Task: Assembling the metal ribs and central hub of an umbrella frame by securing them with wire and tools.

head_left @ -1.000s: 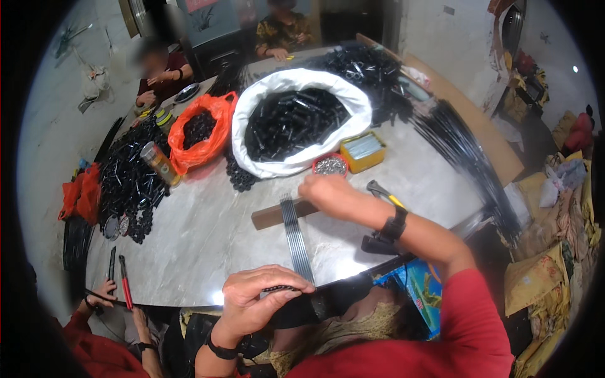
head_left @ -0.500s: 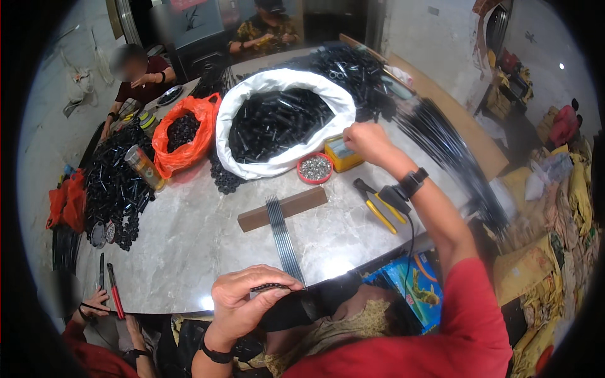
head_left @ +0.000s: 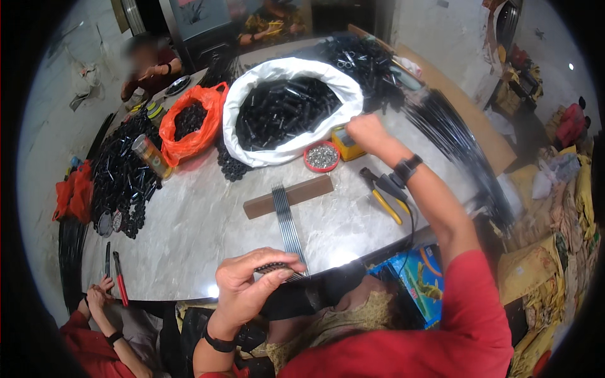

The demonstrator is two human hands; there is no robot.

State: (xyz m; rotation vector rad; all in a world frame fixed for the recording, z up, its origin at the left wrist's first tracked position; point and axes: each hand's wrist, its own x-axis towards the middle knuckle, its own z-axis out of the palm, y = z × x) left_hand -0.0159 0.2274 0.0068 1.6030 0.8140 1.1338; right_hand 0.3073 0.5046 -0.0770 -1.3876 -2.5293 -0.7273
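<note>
My left hand [head_left: 249, 282], closed at the table's near edge, pinches a row of thin grey metal rods [head_left: 290, 233] at their near end. A dark, beaded-looking strip [head_left: 272, 267] shows between its thumb and fingers. The rods lie side by side, their far ends resting on a brown bar [head_left: 258, 206]. Over a yellow box [head_left: 348, 147] with a grey top, my right hand [head_left: 368, 131] is closed with curled fingers; their tips are hidden. Beside that box stands a round red dish [head_left: 321, 157] of small silvery pieces. Yellow-handled pliers [head_left: 386, 206] lie near my right forearm.
A white sack [head_left: 249, 154] of black tubular parts stands mid-table, beside an orange bag [head_left: 173, 151]. Black parts [head_left: 123, 167] heap up at left. Long dark rods [head_left: 450, 142] lie at right. Several people sit around; one has hands near red-handled pliers [head_left: 120, 280].
The view has shifted slightly, so the table's things appear a little higher and to the right. My hands keep nearly the same places. The person at lower left has brought their hands together.
</note>
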